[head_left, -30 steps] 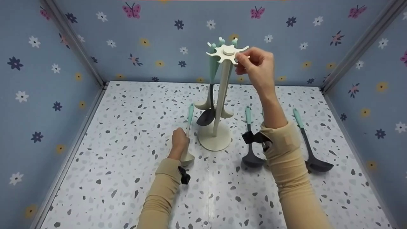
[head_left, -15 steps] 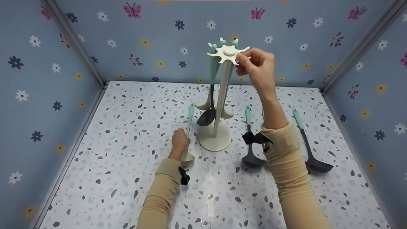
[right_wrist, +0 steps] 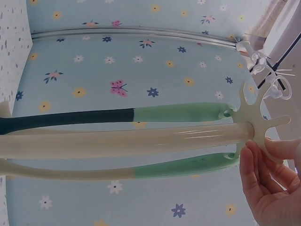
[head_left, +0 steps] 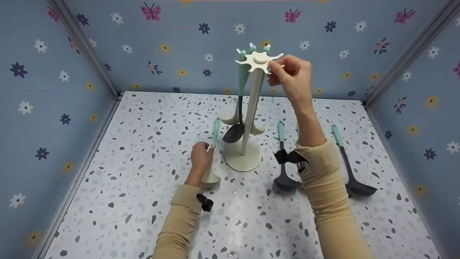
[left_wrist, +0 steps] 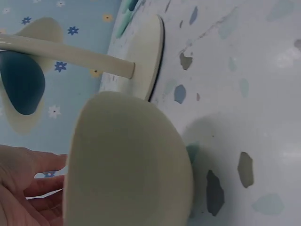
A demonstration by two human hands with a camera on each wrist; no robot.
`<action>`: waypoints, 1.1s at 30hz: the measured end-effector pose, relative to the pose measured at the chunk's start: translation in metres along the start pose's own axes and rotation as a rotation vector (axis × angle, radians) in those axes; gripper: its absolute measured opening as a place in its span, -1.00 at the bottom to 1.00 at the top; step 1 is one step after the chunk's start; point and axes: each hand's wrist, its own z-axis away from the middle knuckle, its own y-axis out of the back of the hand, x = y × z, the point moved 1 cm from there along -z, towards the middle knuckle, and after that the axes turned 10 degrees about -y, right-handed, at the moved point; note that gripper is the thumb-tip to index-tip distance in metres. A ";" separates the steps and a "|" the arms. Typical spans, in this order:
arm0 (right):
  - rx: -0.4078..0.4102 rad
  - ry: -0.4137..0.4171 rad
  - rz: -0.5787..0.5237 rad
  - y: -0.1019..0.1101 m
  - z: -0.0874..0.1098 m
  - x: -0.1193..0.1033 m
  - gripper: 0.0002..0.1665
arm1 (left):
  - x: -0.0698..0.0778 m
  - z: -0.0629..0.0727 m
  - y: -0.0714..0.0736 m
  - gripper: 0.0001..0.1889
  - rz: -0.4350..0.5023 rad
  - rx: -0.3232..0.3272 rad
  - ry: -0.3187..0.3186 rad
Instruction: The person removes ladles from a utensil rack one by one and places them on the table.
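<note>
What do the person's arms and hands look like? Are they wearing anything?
The left sleeve and right sleeve are long, tan and wrinkled. Near the cuffs sit a left wrist camera and a right wrist camera, both small, black and blocky. The left hand and right hand are bare, with no gloves.

A right hand (right_wrist: 273,183) pinches the edge of a cream plastic star-shaped hook plate (right_wrist: 259,115) topping a smooth cream pole (right_wrist: 127,143). On either side, a dark-shafted utensil with a mint-green handle (right_wrist: 181,113) and a cream-shafted, mint-handled utensil (right_wrist: 183,166) hook onto it, before a pale-blue wall patterned with flowers and butterflies (right_wrist: 164,75).
</note>
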 end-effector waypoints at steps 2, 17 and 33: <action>0.004 0.008 0.017 -0.002 0.003 -0.005 -0.84 | 0.005 0.000 0.005 -0.74 0.027 0.046 -0.036; 0.013 -0.041 -0.016 0.003 -0.006 0.013 -0.87 | 0.056 0.008 0.029 -0.74 0.415 0.227 -0.276; -0.003 -0.045 -0.060 0.004 -0.007 0.012 -0.87 | 0.101 0.002 0.033 -0.69 0.842 0.070 -0.475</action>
